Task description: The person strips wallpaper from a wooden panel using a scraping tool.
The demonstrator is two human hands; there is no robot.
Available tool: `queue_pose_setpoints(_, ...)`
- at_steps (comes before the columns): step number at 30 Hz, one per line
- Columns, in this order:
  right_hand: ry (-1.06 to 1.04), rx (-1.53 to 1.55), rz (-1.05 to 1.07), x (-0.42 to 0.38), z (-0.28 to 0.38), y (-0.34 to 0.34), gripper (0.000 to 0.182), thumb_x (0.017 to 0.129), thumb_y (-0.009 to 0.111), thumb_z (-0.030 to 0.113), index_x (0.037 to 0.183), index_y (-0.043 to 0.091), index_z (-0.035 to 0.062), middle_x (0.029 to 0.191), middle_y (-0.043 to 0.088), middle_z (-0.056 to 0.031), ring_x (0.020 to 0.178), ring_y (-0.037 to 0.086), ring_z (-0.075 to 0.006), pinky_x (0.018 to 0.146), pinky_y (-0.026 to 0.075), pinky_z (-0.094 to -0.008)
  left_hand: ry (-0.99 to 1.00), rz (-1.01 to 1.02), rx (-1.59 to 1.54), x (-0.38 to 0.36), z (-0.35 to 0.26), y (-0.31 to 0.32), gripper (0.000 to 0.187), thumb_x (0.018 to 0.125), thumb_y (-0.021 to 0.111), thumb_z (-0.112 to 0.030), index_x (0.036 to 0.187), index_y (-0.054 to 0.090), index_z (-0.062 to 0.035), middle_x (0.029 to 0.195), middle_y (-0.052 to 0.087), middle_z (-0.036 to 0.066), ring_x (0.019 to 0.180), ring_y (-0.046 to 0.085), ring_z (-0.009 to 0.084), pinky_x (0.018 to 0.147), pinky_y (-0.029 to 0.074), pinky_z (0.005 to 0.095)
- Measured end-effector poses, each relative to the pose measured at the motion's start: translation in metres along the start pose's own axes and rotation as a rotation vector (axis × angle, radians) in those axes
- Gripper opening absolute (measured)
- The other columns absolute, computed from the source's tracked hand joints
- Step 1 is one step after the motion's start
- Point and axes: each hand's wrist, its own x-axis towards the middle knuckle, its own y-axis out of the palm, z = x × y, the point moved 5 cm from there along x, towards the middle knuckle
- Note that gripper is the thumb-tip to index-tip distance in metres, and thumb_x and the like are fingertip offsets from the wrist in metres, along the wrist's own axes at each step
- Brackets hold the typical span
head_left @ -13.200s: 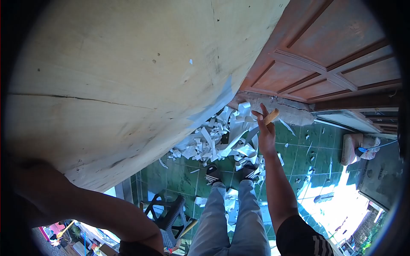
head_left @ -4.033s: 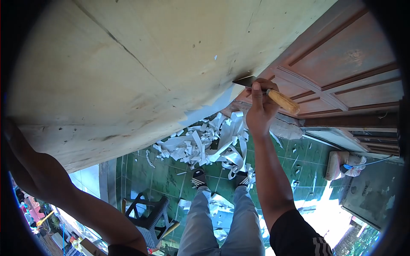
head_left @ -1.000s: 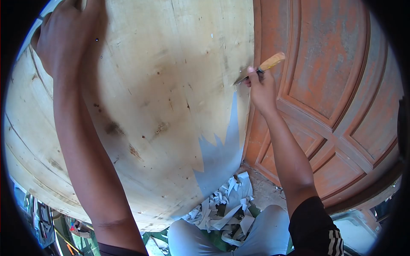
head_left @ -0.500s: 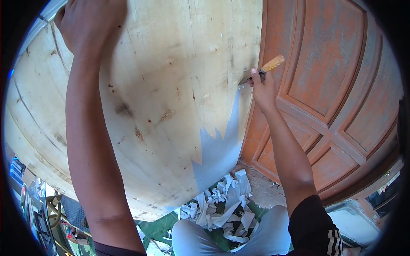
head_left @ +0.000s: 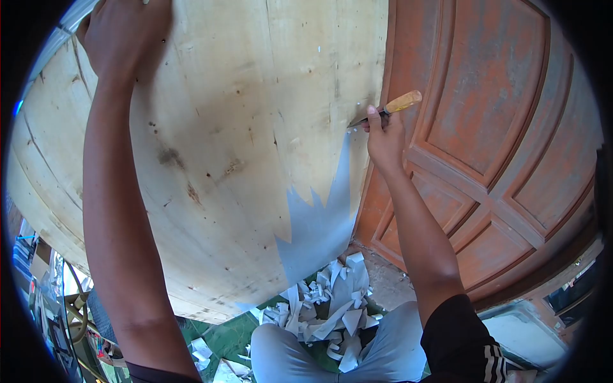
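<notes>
**Inspector:** Orange panelled door (head_left: 498, 121) fills the background from 12 to 4 o'clock, with a pale wooden panel (head_left: 242, 140) leaning in front of it. Report the hands.

**Operator:** My right hand (head_left: 385, 137) is at about 1 o'clock, fingers (head_left: 371, 120) pinching the scraper (head_left: 385, 110) just below its yellow handle. Its blade tip touches the panel's right edge, at the top of the grey covering strip (head_left: 322, 220) that runs down toward 6 o'clock. My left hand (head_left: 124, 35) is at 11 o'clock, flat against the panel's upper part; I cannot tell from here whether its fingers are spread or curled over the top.

**Inspector:** Floor?

**Operator:** Torn white peelings (head_left: 329, 309) are heaped at 6 o'clock, just beside my knees.

**Inspector:** Risks?

**Operator:** In my judgement, a steep blade angle could gouge the wood. The pinch sits close to the blade, so a slip might run the edge off the panel into the door. If the bracing hand slackens, the leaning panel could shift.
</notes>
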Motion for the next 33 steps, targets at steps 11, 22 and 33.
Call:
queue_pose_setpoints(11, 0.047, -0.057, 0.055, -0.001, -0.015, 0.005, 0.028, 0.104, 0.064, 0.026, 0.105, 0.059, -0.0021, 0.083, 0.068, -0.0082, 0.074, 0.068, -0.0154, 0.068, 0.053, -0.0309, 0.016, 0.168, 0.204, 0.026, 0.049, 0.047, 0.064, 0.097, 0.042, -0.067, 0.137, 0.067, -0.0248, 0.138, 0.067, 0.006, 0.136, 0.055, 0.0284, 0.119, 0.024, 0.0502)
queue_pose_setpoints(22, 0.041, -0.015, 0.005, 0.004, 0.0, 0.014, 0.028, 0.106, 0.062, 0.027, 0.104, 0.054, 0.0002, 0.088, 0.063, -0.0066, 0.077, 0.064, -0.0128, 0.071, 0.053, -0.029, 0.105, 0.027, -0.012, 0.017, 0.026, 0.033, 0.05, 0.101, 0.046, -0.036, 0.104, 0.075, 0.0046, 0.094, 0.072, 0.02, 0.095, 0.062, 0.0319, 0.097, 0.037, 0.048)
queue_pose_setpoints(33, 0.047, 0.022, 0.042, 0.004, 0.003, 0.013, 0.029, 0.106, 0.062, 0.027, 0.104, 0.053, 0.0, 0.088, 0.064, -0.0073, 0.076, 0.065, -0.0139, 0.072, 0.053, -0.0295, 0.049, 0.138, 0.013, 0.018, 0.025, 0.031, 0.051, 0.103, 0.046, -0.037, 0.112, 0.073, 0.0049, 0.103, 0.071, 0.02, 0.103, 0.06, 0.0306, 0.1, 0.037, 0.0477)
